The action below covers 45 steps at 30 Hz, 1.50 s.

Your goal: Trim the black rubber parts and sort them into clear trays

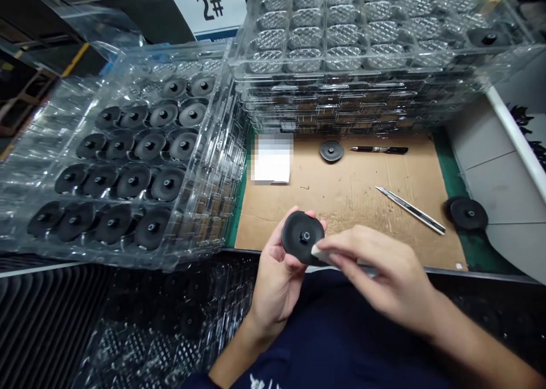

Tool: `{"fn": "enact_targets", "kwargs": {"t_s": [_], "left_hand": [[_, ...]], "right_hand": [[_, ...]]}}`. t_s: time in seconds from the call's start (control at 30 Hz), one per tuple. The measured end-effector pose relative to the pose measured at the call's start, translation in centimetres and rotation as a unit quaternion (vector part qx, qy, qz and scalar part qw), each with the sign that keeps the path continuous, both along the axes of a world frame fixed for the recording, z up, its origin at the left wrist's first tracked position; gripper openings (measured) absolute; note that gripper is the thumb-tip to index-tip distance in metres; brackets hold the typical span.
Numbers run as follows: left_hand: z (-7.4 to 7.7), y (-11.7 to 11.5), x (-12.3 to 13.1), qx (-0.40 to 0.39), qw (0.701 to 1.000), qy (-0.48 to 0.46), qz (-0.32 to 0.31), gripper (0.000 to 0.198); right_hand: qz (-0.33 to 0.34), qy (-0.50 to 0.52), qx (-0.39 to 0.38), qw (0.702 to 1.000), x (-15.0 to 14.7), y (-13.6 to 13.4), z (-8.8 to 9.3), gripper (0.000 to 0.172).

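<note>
Left hand: we see the left hand [276,278] cupped under the black disc [298,238], its fingers curled round the rim, holding it face up just above the front edge of the bench.
Right hand: we see the right hand [381,269] in a narrow pinch on a small white pad [319,253], pressing it to the disc's face beside the central hub [304,236].
Nearby: a clear plastic tray [228,207] lies tilted to the left, with rows of more black discs [149,181] in its pockets. Behind it stand stacked trays [341,99].
Bench: a cardboard sheet [354,207] carries a loose disc [331,150], a pen [379,149], a utility knife [412,210] and a blurred white paper [272,160]. Two more discs [468,214] sit on a green mat [458,176].
Risks: we judge that pad pressure could tip the disc from a light, open grip, and it could fall past the bench edge. Dragging the pad against the hub could snag it or leave fibres. The tilted tray could let its discs slide, and the open knife blade could nick a hand reaching across.
</note>
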State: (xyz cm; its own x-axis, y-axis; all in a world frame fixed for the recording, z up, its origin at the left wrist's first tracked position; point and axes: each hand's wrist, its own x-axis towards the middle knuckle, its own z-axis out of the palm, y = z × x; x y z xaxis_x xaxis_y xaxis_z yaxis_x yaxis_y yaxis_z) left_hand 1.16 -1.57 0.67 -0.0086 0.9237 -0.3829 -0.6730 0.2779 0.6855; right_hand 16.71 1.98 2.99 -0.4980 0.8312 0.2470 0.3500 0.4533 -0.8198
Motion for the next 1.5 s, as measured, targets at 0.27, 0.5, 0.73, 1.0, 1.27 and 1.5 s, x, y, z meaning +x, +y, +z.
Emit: {"fn": "enact_targets", "kwargs": {"t_s": [0.27,0.5,0.73,1.0,1.27,1.5], "left_hand": [[0.1,-0.2,0.0,-0.002,1.000,-0.011,-0.007,0.063],[0.2,-0.1,-0.2,0.001,1.000,-0.017,-0.007,0.065],[0.2,-0.1,-0.3,0.024,0.999,-0.029,-0.017,0.062],[-0.2,0.0,0.1,0.051,0.997,-0.043,-0.044,0.052],[-2.5,0.7,-0.1,0.405,0.741,0.530,-0.079,0.120],[-2.4,0.5,-0.2,0.398,0.717,0.568,-0.074,0.117]], "right_hand": [[0.010,-0.002,0.013,1.000,0.4,-0.3,-0.1,0.031],[0.007,0.013,-0.001,1.000,0.6,-0.8,0.8,0.032],[-0.222,-0.010,-0.127,0.967,3.8,-0.6,-4.5,0.023],[-0.239,-0.089,-0.067,0.965,4.5,-1.0,-11.1,0.024],[-0.190,-0.059,-0.047,0.979,3.8,-3.3,-8.0,0.020],[-0.323,-0.148,0.017,0.935,8.0,0.0,-11.0,0.030]]}}
